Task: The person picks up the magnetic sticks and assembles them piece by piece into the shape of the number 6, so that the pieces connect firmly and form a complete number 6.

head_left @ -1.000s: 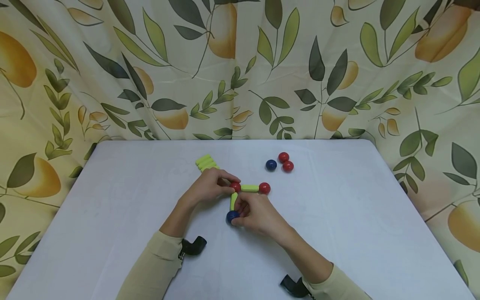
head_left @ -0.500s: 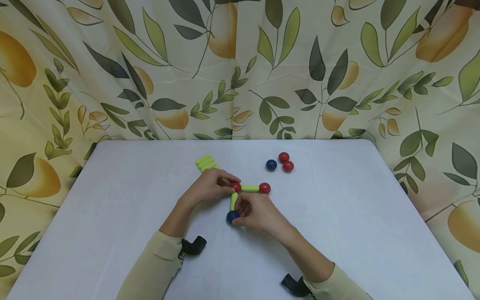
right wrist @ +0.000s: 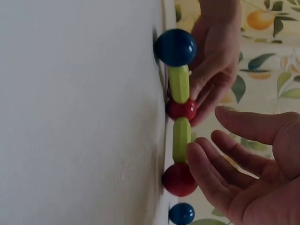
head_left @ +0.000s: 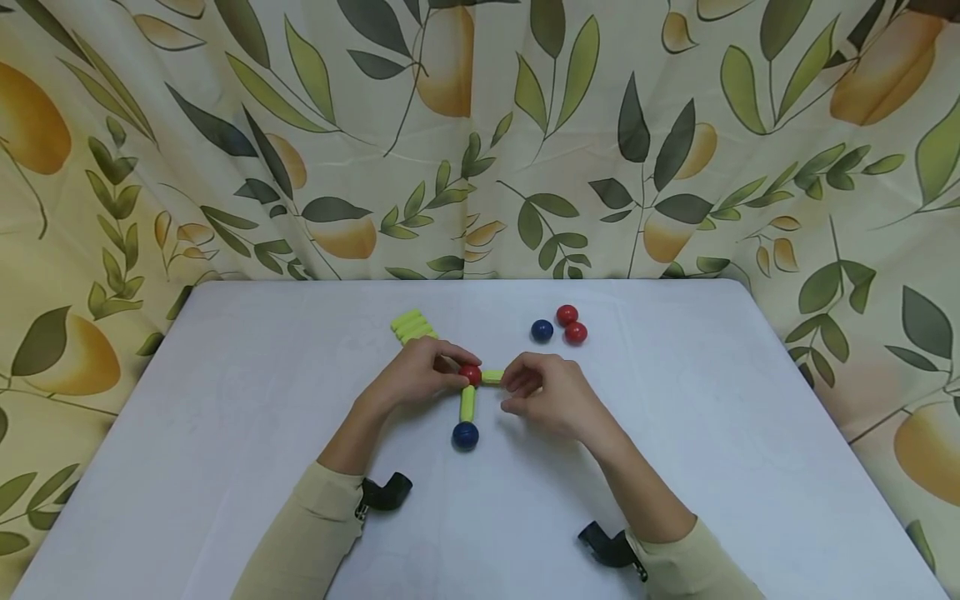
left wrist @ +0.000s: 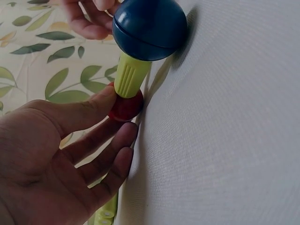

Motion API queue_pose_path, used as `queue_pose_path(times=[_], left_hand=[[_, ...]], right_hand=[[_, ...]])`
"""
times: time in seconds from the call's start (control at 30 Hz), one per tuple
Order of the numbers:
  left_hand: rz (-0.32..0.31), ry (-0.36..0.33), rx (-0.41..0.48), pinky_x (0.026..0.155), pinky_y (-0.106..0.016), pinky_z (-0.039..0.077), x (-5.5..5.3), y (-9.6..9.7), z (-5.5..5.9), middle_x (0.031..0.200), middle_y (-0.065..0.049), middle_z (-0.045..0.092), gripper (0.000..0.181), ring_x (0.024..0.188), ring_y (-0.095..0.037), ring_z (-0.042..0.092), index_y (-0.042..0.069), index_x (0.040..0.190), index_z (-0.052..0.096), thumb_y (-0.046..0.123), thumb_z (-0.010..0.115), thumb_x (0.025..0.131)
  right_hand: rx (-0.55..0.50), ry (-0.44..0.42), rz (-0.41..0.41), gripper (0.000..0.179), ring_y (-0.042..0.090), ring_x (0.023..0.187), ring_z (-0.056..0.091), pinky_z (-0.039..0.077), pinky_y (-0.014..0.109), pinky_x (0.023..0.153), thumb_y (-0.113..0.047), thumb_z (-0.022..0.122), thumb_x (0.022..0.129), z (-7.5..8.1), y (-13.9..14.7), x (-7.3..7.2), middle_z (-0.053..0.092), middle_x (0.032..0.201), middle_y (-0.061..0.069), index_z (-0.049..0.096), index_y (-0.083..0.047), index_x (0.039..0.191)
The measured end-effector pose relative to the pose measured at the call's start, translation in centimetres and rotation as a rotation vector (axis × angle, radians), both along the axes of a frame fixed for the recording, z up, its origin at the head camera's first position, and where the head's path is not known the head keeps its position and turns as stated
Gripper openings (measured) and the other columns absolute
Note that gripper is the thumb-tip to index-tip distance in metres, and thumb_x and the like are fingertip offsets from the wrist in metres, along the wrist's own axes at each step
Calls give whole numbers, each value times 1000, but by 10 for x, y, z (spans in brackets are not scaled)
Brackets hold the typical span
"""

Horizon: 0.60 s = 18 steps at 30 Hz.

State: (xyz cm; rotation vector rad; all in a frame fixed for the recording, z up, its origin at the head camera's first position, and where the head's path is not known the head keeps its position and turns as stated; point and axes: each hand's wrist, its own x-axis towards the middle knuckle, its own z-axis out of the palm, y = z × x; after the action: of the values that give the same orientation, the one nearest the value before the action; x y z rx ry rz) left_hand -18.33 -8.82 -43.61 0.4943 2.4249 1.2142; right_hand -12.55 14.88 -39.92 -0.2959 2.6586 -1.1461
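My left hand (head_left: 416,372) pinches a red ball (head_left: 470,375) between thumb and fingers. From that ball a yellow-green stick (head_left: 467,404) runs toward me to a blue ball (head_left: 465,436), whose seam shows in the left wrist view. A second yellow-green stick (head_left: 491,377) goes right from the held ball to another red ball (right wrist: 179,179), hidden behind my right hand in the head view. My right hand (head_left: 558,398) hovers beside this second stick with fingers loosely bent and nothing between them. In the right wrist view its fingertips overlap the stick's end.
Several yellow-green sticks (head_left: 412,324) lie side by side behind my left hand, partly covered by it. At the back right sit two loose red balls (head_left: 576,333) and a loose blue ball (head_left: 542,331). A leaf-patterned curtain (head_left: 555,150) hangs behind the white table (head_left: 712,375).
My right hand has let go of the blue ball and moved up and right to the second stick. My left hand stays on the red ball.
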Motion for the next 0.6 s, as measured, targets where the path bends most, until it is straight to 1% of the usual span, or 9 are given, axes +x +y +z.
queue_pose_path(times=[0.13, 0.3, 0.43, 0.6], left_hand=[[2, -3, -1, 89, -32, 56, 0, 0, 0, 111, 2, 76, 30, 98, -17, 68, 21, 121, 79, 12, 79, 92], [2, -6, 5, 91, -32, 57, 0, -1, -1, 115, 3, 76, 31, 100, -17, 68, 21, 122, 79, 13, 80, 92], [0, -6, 7, 91, -33, 57, 0, -1, -1, 117, 3, 75, 31, 101, -18, 67, 21, 122, 79, 13, 80, 92], [-2, -3, 7, 90, -32, 57, -1, -1, -2, 116, 3, 75, 31, 100, -17, 67, 22, 122, 79, 13, 80, 92]], right_hand=[[-27, 17, -65, 22, 19, 87, 68, 55, 32, 80, -7, 82, 87, -1, 8, -5, 74, 92, 4, 74, -6, 107], [-36, 21, -141, 25, 24, 94, 68, 54, 31, 76, -8, 81, 88, -4, 14, -11, 74, 99, 9, 73, -5, 112], [-27, -3, -175, 29, 29, 104, 67, 57, 34, 79, -11, 82, 89, -9, 19, -14, 73, 107, 12, 72, -7, 116], [-32, -66, -177, 31, 31, 109, 69, 60, 38, 85, -10, 79, 90, -15, 22, -18, 74, 113, 12, 72, -9, 121]])
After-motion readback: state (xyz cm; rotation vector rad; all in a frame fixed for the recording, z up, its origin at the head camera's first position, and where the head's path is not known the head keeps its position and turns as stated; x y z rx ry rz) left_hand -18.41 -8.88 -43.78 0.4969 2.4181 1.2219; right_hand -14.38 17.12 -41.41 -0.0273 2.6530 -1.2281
